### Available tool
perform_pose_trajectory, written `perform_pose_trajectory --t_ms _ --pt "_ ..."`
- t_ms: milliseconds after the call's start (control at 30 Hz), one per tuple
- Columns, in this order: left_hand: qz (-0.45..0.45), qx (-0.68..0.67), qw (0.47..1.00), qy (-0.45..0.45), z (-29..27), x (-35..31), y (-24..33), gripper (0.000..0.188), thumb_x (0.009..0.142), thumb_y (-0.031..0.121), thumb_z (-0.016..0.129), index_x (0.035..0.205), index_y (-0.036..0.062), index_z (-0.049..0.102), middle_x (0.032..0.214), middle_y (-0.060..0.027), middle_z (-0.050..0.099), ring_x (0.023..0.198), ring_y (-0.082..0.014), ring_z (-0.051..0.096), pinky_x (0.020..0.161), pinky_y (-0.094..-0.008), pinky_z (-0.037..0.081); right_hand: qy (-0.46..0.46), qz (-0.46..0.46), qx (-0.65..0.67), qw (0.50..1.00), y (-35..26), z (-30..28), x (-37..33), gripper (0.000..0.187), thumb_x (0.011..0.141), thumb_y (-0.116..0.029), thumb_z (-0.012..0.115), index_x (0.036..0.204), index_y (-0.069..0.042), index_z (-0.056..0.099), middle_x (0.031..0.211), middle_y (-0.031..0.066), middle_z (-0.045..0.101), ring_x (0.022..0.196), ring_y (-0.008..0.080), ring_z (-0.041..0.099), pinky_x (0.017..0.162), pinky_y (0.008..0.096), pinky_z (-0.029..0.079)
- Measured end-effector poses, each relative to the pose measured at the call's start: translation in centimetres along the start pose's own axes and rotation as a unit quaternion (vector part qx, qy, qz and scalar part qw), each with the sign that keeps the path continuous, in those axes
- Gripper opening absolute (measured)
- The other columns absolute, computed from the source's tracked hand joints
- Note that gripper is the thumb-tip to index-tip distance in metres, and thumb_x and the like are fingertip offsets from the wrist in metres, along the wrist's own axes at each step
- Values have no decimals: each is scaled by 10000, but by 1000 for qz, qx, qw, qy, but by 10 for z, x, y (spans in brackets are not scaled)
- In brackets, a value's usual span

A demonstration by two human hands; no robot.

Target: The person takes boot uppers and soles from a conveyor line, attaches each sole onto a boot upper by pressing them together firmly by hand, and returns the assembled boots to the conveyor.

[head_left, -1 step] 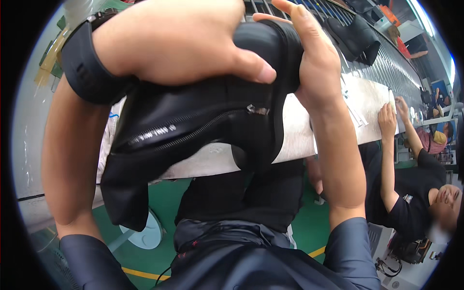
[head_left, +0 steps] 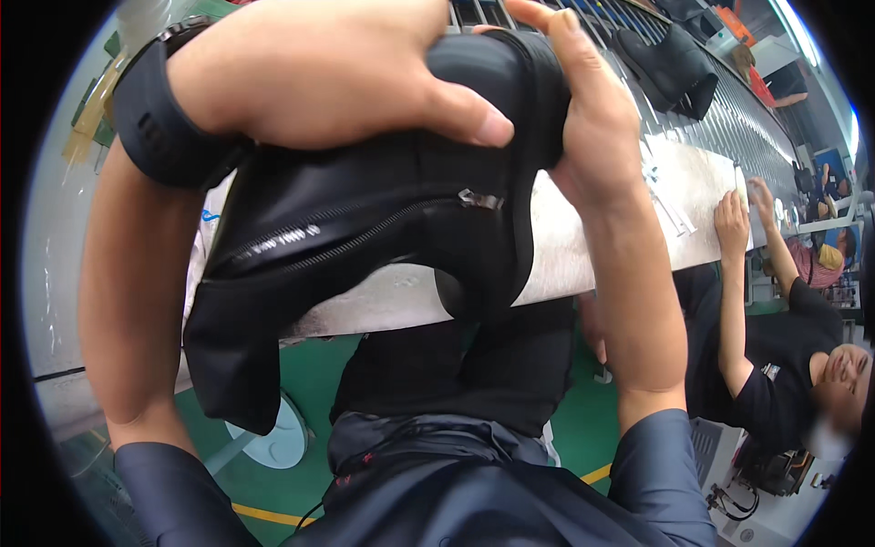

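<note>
A black ankle boot [head_left: 355,201] is held on its side in front of me, its shaft toward the lower left and its sole toward the right. Its side zip [head_left: 478,199] has the slider near the sole end, and two rows of teeth spread apart toward the shaft. My left hand [head_left: 337,82] grips the upper from above, thumb laid across the leather; its other fingers are hidden. My right hand [head_left: 597,118] is wrapped round the sole and toe end, fingers partly hidden behind the boot. The toe is mostly covered by both hands.
Under the boot runs a pale worktop [head_left: 556,260], with a roller conveyor [head_left: 743,118] beyond it. Another black boot [head_left: 670,68] lies on the rollers. To the right, a co-worker [head_left: 784,365] has both hands by the worktop. A light-blue round stool [head_left: 273,438] stands lower left.
Boot and hands have shifted slightly up and to the left. My grip looks the same.
</note>
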State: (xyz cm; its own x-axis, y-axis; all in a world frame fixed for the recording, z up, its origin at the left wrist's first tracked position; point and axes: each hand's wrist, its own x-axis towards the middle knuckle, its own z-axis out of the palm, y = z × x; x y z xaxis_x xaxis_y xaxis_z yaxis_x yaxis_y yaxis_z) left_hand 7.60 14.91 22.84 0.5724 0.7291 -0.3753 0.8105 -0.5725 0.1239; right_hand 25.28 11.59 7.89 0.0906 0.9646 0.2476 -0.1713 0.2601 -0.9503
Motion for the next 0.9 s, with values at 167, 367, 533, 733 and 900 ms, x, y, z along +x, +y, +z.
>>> perform_pose_trajectory --t_ms 167,367,533,733,900 --pt "-46 -24 999 0 1 6 13 756 916 661 763 904 -95 749 745 -207 731 694 -320 743 667 -410 593 -58 -39 27 997 28 -13 -1 593 1168 -461 469 1550 -8 449 1274 117 681 1149 165 664 1019 314 529" --pt "26 -6 998 63 11 -1 -3 701 889 613 798 957 -82 742 767 -201 723 721 -330 727 680 -410 579 -20 -86 -32 996 23 3 -9 574 1184 -439 436 1533 17 449 1238 107 690 1114 161 670 989 306 534" --pt "214 45 911 349 50 -43 -31 770 718 460 950 1215 -60 676 993 -235 695 1011 -441 668 897 -477 518 74 -165 52 982 -36 45 -43 668 1140 -471 538 1489 95 482 1225 163 704 1083 188 695 971 322 556" --pt "198 -9 936 292 88 -83 15 797 619 341 983 1241 -16 634 880 -154 712 795 -390 705 743 -440 533 -21 -139 -73 987 -56 2 -100 736 962 -436 597 1484 73 493 1507 358 550 1430 440 559 1175 503 489" --pt "222 50 919 321 99 -107 34 848 640 377 938 1270 -98 627 801 -119 675 634 -306 668 607 -414 496 -9 -161 -136 977 -71 3 -125 642 1070 -512 610 1397 40 574 1508 359 546 1434 435 548 1175 510 488"
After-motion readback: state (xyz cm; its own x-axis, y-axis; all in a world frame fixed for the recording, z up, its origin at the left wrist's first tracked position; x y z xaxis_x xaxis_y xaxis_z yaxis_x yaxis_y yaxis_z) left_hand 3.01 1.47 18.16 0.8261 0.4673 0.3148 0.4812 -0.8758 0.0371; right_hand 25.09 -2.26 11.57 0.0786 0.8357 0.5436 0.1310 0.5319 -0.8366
